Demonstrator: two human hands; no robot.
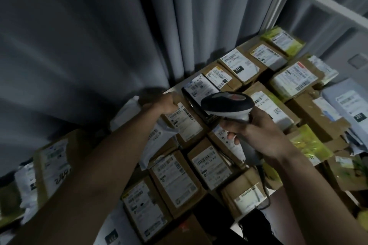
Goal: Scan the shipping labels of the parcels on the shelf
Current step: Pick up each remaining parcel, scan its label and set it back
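Cardboard parcel [184, 123] under your left hand [166, 103], whose grip I cannot tell; right hand [256, 133] clenches the scanner [229, 105], whose aim may catch neighbouring labels.

Grey pleated curtain [99, 36] behind; white frame [326, 4] upper right.

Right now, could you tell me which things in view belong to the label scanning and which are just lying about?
Job: barcode scanner gripped in right hand; cardboard parcel that left hand holds; labelled parcels on the shelf.
Lying about: grey curtain; white frame.
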